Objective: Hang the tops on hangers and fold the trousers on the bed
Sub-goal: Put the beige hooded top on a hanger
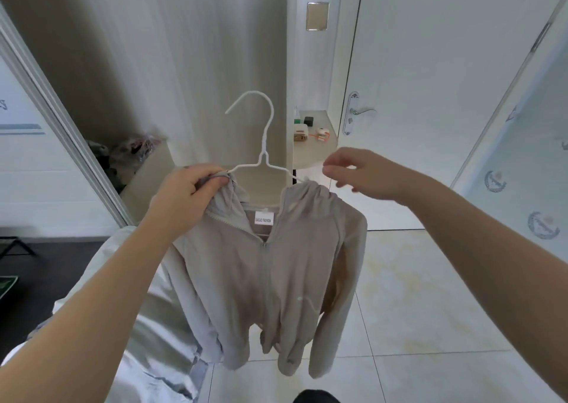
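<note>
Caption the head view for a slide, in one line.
Left hand grips the beige zip hoodie at one shoulder on a white hanger; right hand beside the other.

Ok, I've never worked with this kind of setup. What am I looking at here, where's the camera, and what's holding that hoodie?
There is no machine here: a person works with two bare hands. The single picture comes from a wide-angle camera on the person's head, looking forward and down, so both forearms reach in from below. The left hand grips one shoulder of a beige zip hoodie where it sits on a white wire hanger. The right hand hovers by the hanger's other end, fingers loosely curled, holding nothing I can see. The hoodie hangs in the air above a tiled floor. Behind are a white door and a small shelf with a few small items. Pale cloth lies lower left.
</note>
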Demonstrator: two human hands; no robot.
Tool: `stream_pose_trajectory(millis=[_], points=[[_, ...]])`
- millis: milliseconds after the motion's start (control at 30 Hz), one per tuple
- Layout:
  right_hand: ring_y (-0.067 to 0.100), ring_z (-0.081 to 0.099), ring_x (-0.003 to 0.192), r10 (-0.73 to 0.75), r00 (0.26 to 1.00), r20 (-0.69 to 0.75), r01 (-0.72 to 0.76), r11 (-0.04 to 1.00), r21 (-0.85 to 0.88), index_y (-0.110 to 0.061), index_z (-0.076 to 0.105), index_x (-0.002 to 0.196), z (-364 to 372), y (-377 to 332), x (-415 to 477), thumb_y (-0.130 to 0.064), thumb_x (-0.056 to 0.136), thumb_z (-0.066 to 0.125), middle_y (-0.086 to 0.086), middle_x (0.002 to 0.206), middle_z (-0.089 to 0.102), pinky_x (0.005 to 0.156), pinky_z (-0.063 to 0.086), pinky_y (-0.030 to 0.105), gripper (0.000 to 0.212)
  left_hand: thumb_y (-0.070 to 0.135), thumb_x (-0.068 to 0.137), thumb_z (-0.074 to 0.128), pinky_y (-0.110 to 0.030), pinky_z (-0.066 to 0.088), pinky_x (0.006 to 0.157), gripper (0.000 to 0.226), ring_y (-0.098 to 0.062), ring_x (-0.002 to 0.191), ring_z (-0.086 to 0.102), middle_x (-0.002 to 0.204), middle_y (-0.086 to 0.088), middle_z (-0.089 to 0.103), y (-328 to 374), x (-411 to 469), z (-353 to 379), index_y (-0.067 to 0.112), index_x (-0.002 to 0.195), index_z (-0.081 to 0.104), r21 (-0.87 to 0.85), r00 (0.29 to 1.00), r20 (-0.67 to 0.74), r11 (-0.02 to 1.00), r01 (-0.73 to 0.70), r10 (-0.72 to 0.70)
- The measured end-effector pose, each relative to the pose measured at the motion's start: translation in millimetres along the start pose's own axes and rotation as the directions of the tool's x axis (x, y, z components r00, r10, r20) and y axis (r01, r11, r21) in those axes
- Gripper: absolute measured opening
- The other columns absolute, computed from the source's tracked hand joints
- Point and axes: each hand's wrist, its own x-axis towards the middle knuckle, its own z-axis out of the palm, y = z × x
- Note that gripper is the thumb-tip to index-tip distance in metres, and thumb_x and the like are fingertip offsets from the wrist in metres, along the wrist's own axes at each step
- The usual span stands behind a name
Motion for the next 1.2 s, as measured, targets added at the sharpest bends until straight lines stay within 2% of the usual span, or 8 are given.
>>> stream_pose_trajectory(millis=[233,367,533,700,800,933,1033,1200], points=[[0.011,0.045,0.058,-0.025,1.000,0.018,0.027,0.992,-0.125,-0.014,0.044,0.064,23.1,38.4,-28.7,-0.041,0.103,0.049,-0.003,0.062,0.046,0.064,0.040,0.036,0.048,0.018,0.100,0.062,-0.018,0.046,0.072,0.028,0.000,0.080,0.062,0.091,0.014,0.069,-7.5,-2.7,-9.2,0.044,0.090,0.065,-0.084,0.992,-0.102,0.994,0.071,-0.080],[0.009,0.043,0.060,-0.082,0.996,-0.019,0.082,0.997,0.006,0.000,0.051,0.073,30.6,34.2,-38.3,-0.035,0.105,0.046,0.007,0.066,0.049,0.063,0.033,0.030,0.047,0.020,0.100,0.062,-0.016,0.044,0.071,0.027,-0.005,0.082,0.061,0.087,0.007,0.069,-5.2,6.5,-3.9,0.044,0.089,0.064,-0.081,0.987,-0.124,0.993,0.091,-0.101],[0.008,0.055,0.075,-0.129,0.991,-0.044,0.136,0.924,0.358,-0.020,0.064,0.077,12.6,-0.7,-47.1,-0.019,0.104,0.051,-0.007,0.077,0.060,0.068,0.040,0.024,0.029,0.024,0.101,0.060,-0.025,0.046,0.075,0.014,-0.018,0.084,0.063,0.087,-0.008,0.069,-0.7,39.9,0.1,0.023,0.093,0.071,-0.086,0.981,-0.143,0.989,0.123,-0.134],[0.022,0.066,0.089,-0.117,0.993,-0.013,0.103,0.805,0.584,-0.004,0.069,0.099,-11.6,-39.8,-37.3,-0.006,0.098,0.052,0.007,0.096,0.072,0.078,0.049,0.031,0.017,0.054,0.089,0.053,-0.045,0.055,0.087,0.024,-0.017,0.090,0.067,0.089,0.008,0.072,6.0,92.7,-10.8,0.040,0.096,0.070,-0.115,0.966,-0.203,0.984,0.139,-0.160],[0.029,0.071,0.102,-0.083,0.995,0.052,0.022,0.703,0.711,-0.012,0.073,0.113,-24.7,-66.0,-19.0,-0.011,0.078,0.060,0.011,0.111,0.075,0.085,0.053,0.037,0.038,0.061,0.083,0.047,-0.047,0.053,0.092,0.031,-0.017,0.097,0.066,0.094,0.012,0.072,11.3,126.9,-19.0,0.043,0.095,0.068,-0.089,0.965,-0.206,0.985,0.146,-0.161],[0.029,0.064,0.084,-0.141,0.990,0.000,0.092,0.647,0.757,-0.008,0.071,0.085,-34.7,-105.0,16.3,-0.013,0.063,0.054,0.016,0.092,0.068,0.073,0.045,0.037,0.027,0.068,0.075,0.048,-0.044,0.051,0.099,0.030,-0.018,0.111,0.065,0.108,0.017,0.073,6.3,174.1,-37.3,0.057,0.094,0.068,-0.145,0.949,-0.187,0.962,0.230,-0.255],[0.024,0.060,0.074,-0.129,0.980,-0.148,0.197,0.617,0.762,-0.015,0.069,0.069,-37.0,-136.2,47.4,-0.015,0.064,0.055,0.009,0.078,0.065,0.069,0.042,0.034,0.015,0.065,0.082,0.060,-0.042,0.045,0.108,0.055,-0.021,0.129,0.055,0.138,0.003,0.059,12.5,198.2,-57.0,0.040,0.130,0.060,-0.249,0.884,-0.287,0.920,0.302,-0.368],[0.022,0.061,0.076,-0.124,0.941,-0.314,0.318,0.639,0.701,-0.009,0.067,0.082,-51.3,-179.9,117.8,0.000,0.087,0.048,0.010,0.083,0.066,0.074,0.043,0.034,0.022,0.037,0.096,0.065,-0.025,0.045,0.084,0.028,-0.015,0.100,0.063,0.115,0.004,0.065,23.0,224.4,-97.4,0.020,0.117,0.064,-0.277,0.889,-0.383,0.949,0.151,-0.253]])
